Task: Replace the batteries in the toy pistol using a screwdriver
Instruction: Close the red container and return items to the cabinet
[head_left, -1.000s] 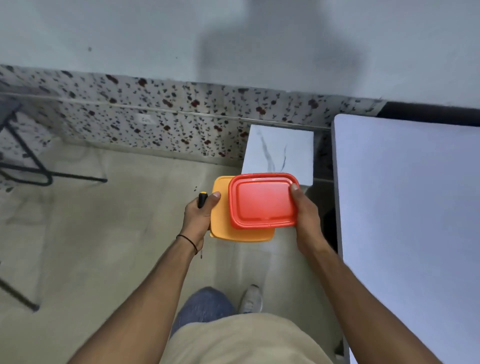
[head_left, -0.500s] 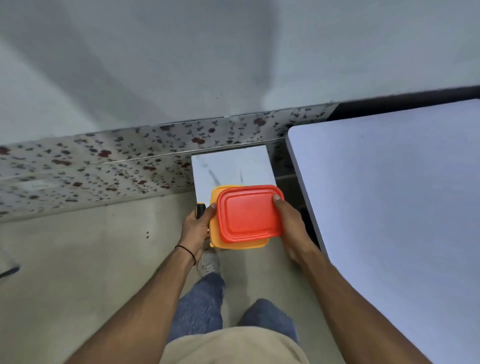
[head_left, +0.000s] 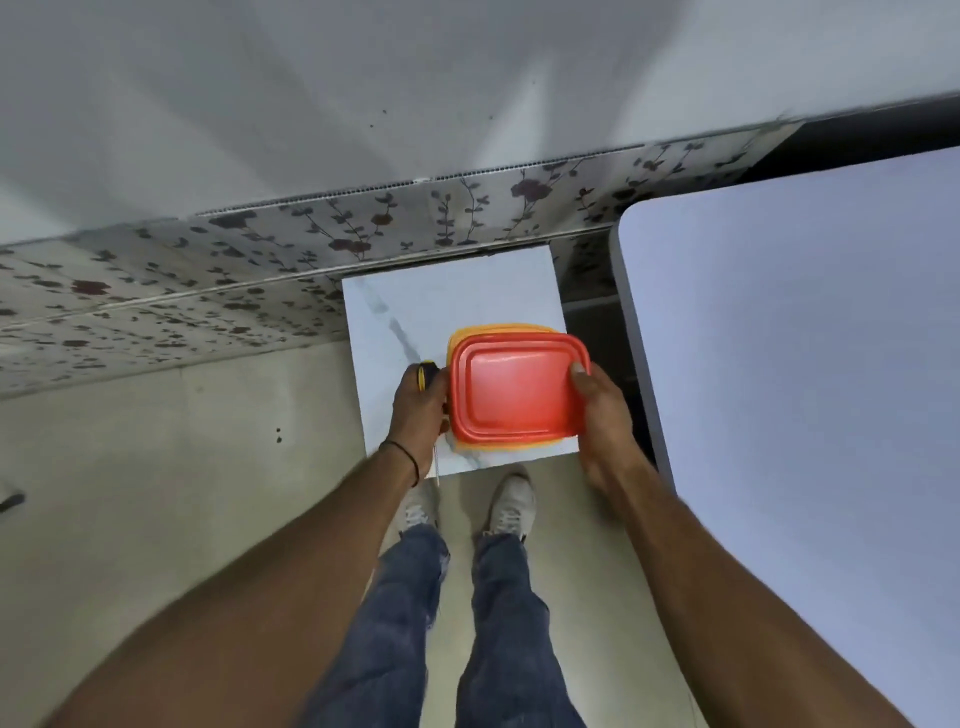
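Note:
Both hands carry a stack of two lidded plastic boxes over a low white marble-patterned stand (head_left: 415, 312). The red box (head_left: 514, 384) lies on top of an orange box (head_left: 498, 332), whose edge shows behind and below it. My left hand (head_left: 415, 410) grips the stack's left side and also holds a screwdriver (head_left: 427, 375) with a black and yellow handle; its thin shaft pokes out below the hand. My right hand (head_left: 597, 410) grips the stack's right side, thumb on the red lid. No toy pistol or batteries are in view.
A large white table (head_left: 805, 415) fills the right side, its edge close to my right forearm. A floral-patterned skirting (head_left: 208, 291) runs along the wall behind the stand. My legs and shoes (head_left: 511, 506) stand on the beige floor just before the stand.
I have walked closer to the stand and the view has tilted down. The box stack, still held in both hands, now hangs directly over the stand's top.

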